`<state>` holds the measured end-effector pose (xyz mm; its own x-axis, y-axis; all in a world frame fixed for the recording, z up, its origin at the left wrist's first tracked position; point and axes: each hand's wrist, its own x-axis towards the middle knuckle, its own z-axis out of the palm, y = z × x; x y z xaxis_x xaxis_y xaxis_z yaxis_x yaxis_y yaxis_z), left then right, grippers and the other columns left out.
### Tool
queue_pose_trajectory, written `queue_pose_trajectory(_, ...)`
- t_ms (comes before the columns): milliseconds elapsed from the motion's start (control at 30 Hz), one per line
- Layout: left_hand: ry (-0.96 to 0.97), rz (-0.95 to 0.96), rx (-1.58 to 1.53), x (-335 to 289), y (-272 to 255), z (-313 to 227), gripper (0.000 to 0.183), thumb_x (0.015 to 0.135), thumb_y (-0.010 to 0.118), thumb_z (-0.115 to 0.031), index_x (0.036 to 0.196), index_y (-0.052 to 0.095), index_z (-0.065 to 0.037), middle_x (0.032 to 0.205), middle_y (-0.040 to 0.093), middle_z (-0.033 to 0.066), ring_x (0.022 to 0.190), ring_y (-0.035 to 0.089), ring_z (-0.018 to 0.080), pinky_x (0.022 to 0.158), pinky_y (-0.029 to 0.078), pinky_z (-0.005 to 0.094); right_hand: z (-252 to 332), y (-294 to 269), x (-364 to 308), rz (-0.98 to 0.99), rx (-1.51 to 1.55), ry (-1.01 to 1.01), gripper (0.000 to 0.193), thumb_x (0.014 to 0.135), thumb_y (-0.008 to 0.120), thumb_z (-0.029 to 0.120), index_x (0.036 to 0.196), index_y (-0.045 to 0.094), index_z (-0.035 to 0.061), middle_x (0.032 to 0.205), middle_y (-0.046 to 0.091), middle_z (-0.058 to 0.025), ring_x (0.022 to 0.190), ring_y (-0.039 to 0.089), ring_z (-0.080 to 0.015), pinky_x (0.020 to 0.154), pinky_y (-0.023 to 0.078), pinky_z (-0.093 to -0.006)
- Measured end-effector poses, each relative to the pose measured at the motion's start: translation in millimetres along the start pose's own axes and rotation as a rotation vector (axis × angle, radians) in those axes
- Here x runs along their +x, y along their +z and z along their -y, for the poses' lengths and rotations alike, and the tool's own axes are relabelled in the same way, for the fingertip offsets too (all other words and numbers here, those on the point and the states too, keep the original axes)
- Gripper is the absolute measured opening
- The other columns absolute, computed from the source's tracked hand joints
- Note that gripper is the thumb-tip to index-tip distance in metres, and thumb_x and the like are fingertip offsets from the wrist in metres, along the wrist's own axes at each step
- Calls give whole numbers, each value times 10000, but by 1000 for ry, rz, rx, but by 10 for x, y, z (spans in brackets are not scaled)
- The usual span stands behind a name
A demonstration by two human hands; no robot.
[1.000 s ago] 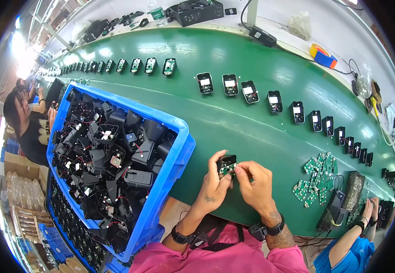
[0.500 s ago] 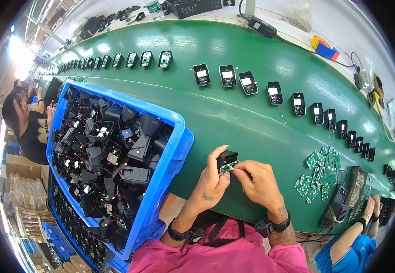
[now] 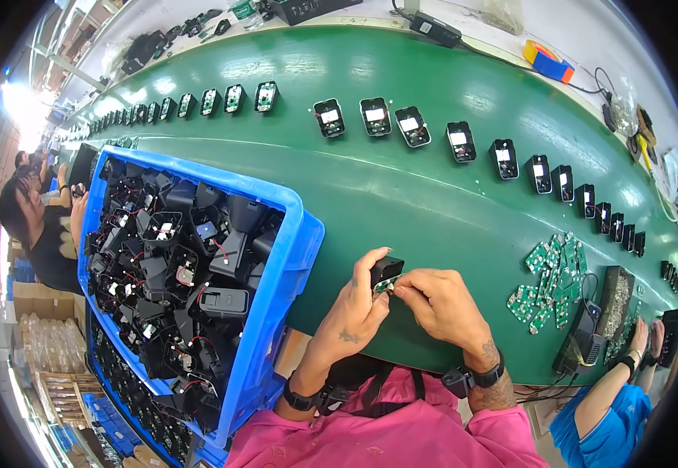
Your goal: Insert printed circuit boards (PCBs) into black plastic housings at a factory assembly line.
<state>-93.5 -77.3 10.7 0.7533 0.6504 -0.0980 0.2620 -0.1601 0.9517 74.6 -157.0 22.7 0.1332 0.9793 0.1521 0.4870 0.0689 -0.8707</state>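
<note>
My left hand is closed round a small black plastic housing, thumb near its lower end. At that end a green circuit board shows, partly covered by my fingers. Thumb and forefinger of my right hand pinch together at the board's edge. Whatever lies between those fingertips is too small and hidden to make out. Both hands are above the near edge of the green table.
On my left stands a blue crate heaped with black housings and wires. A curved row of housings lines the table. Loose circuit boards lie at right, beside a black box-shaped device. Co-workers sit on both sides.
The view has shifted slightly, so the crate and rows appear a little further left. My hands keep nearly the same hold on the housing. The right co-worker's hands have moved slightly.
</note>
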Motion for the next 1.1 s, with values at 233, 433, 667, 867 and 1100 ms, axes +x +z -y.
queue_pose_trajectory(233, 24, -92, 240, 38, 117, 44, 574, 924, 483, 7, 1427, 207, -12, 1150, 549, 252, 1001, 586, 393, 901, 456, 435, -61, 179, -6, -106, -90, 21, 62, 861, 634, 48, 887, 637, -9, 795, 644, -179, 703, 633, -370, 608, 500, -391)
queue_pose_trajectory(433, -25, -182, -302, 8, 140, 157, 598, 942, 481, -3, 1451, 174, -69, 962, 513, 90, 690, 500, 109, 604, 450, 267, -27, 235, 62, -379, -113, 125, 110, 901, 615, 67, 952, 626, -31, 793, 663, -144, 658, 663, -271, 593, 527, -360)
queue_pose_trajectory(667, -22, -4, -424, -28, 23, -34, 572, 891, 554, 6, 1412, 331, -67, 1033, 568, 82, 792, 595, 109, 661, 480, 273, -55, 114, -20, -249, 566, 422, 134, 927, 632, 72, 835, 561, 4, 686, 607, -31, 516, 540, -70, 458, 444, -212)
queue_pose_trajectory(867, 21, -144, -343, 22, 66, -9, 601, 886, 517, 51, 1442, 369, -121, 965, 620, 62, 658, 595, 111, 579, 500, 291, 8, 231, -35, -320, 613, 264, 93, 910, 640, 53, 904, 587, -23, 705, 595, -28, 556, 548, -75, 511, 454, -207)
queue_pose_trajectory(1100, 88, -26, -446, -30, -9, -26, 580, 868, 573, 62, 1414, 446, -87, 1150, 563, 89, 720, 615, 113, 584, 497, 244, -174, 4, -66, -201, 580, 280, 153, 922, 611, 67, 804, 583, -25, 708, 587, -41, 534, 533, -90, 485, 424, -218)
